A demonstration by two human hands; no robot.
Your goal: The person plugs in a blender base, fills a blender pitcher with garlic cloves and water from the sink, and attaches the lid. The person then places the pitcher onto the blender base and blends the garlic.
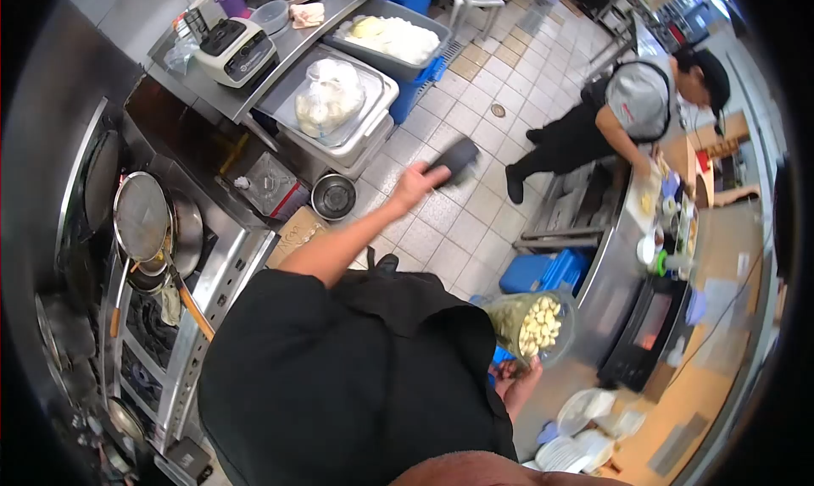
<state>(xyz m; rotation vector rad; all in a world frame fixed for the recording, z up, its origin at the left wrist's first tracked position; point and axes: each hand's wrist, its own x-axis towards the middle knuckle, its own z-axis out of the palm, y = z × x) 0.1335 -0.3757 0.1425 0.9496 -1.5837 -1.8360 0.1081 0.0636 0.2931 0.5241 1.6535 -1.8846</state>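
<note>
Black cloth shirt [339, 359]; left hand [415, 186] clutching blurred dark object [458, 159]; right hand [519, 388] gripping clear plastic tub [566, 323], pale cloves [540, 323] inside: one-handed slip could spill them.

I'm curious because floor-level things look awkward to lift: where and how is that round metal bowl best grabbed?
Probably by the rim of the metal bowl, from above, on the side facing the tiled floor, away from the cardboard. It sits upright, mouth open, so thumb and fingers could pinch its edge.
</note>
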